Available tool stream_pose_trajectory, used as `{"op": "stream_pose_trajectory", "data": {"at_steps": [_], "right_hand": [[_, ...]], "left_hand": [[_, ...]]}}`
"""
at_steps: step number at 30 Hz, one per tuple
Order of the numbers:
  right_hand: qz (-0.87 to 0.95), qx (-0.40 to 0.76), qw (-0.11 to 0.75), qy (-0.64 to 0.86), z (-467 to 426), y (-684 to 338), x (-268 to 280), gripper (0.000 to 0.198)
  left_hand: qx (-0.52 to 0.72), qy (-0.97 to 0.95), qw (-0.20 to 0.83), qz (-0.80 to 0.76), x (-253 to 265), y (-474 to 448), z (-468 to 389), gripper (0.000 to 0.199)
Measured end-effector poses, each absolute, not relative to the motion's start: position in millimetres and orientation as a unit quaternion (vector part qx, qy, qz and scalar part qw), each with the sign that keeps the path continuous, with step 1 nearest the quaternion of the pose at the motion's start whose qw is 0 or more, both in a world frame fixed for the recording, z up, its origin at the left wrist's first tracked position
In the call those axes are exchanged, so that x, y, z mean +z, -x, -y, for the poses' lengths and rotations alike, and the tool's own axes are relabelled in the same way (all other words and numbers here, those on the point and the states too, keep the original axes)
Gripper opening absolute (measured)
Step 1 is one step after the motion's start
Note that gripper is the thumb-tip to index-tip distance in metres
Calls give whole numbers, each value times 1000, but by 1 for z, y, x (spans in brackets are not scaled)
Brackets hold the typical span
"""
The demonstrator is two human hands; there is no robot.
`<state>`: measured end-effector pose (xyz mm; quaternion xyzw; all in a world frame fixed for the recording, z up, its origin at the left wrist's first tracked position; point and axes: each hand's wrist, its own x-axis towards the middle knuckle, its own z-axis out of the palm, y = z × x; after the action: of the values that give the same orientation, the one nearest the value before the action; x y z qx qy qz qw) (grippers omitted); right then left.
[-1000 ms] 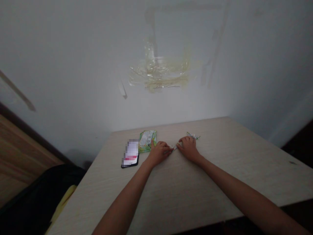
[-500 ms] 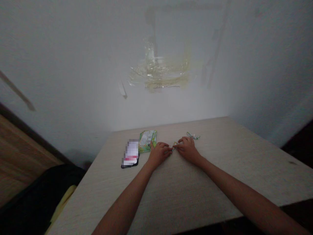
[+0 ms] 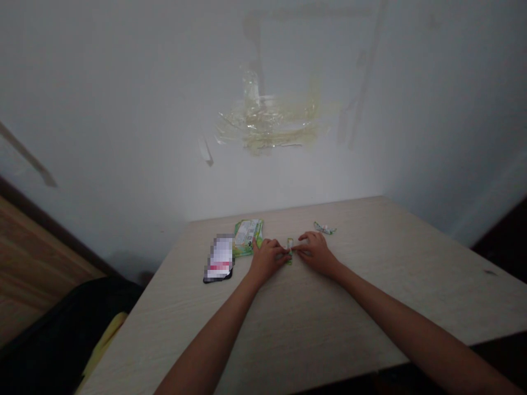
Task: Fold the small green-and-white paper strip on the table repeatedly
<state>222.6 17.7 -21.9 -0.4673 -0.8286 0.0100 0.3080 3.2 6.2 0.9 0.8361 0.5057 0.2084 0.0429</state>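
Observation:
A small green-and-white printed strip (image 3: 290, 243) stands out between my two hands, just over the table; its exact kind is too small to make out. My left hand (image 3: 268, 258) pinches it from the left, fingers curled and thumb out of clear sight. From the other side, the fingertips of my right hand (image 3: 317, 252) meet the strip in a pinch. Just beyond the right hand lies a second, crumpled green-and-white strip (image 3: 325, 228). Green printed packets (image 3: 248, 236) rest behind and left of my left hand.
A phone (image 3: 219, 259) with a blurred-out screen lies left of the packets on the pale wooden table (image 3: 263, 340). Behind the table rises a wall (image 3: 144, 137) with old clear tape (image 3: 274, 123). Dark and yellow cloth (image 3: 102, 345) sits beyond the left edge.
The strip has turned from a slanted to a more upright position between my fingers, and more of it shows. Both hands have barely shifted; the packets, phone and crumpled strip stay put.

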Motion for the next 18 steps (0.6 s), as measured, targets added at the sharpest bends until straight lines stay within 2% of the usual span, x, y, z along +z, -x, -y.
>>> {"op": "stream_pose_trajectory", "data": {"at_steps": [13,18], "right_hand": [[831,-7,308,464,-14,-219,-22,21],[823,5,332,462,-20,-224,-28,18]], "left_hand": [[204,-838,45,-505,2,-4,-6,21],[202,-836,48,-509,3,-4,-5,21]]}}
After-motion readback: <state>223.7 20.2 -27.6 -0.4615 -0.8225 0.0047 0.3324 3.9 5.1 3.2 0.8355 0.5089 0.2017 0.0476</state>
